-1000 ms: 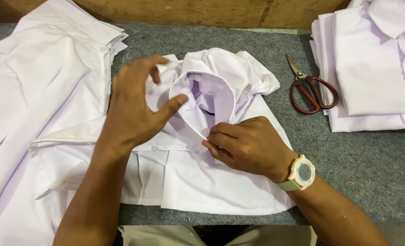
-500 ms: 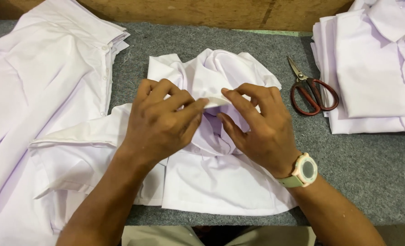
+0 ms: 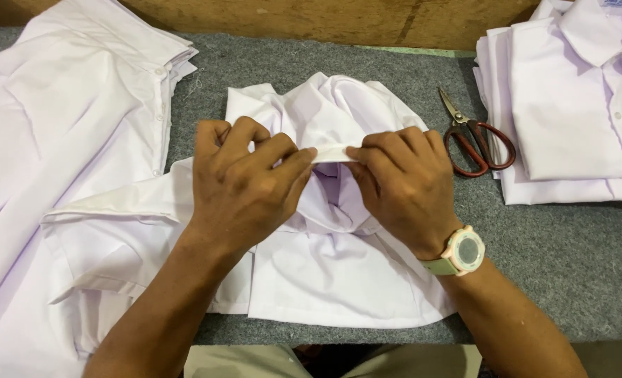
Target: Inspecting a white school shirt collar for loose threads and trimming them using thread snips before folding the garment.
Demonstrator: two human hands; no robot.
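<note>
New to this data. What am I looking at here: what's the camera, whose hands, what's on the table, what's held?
There is no machine here: a person works with two bare hands, and the one camera sits on their head, looking down. The left hand and the right hand each pinch one end of a folded edge of the white shirt, stretched between them near the collar. The right wrist wears a pale wristwatch. The shirt lies on a grey felt-like table top. To the left lies a loose pile of white shirts, to the right a neat stack of folded shirts, with red-handled scissors beside that stack.
</note>
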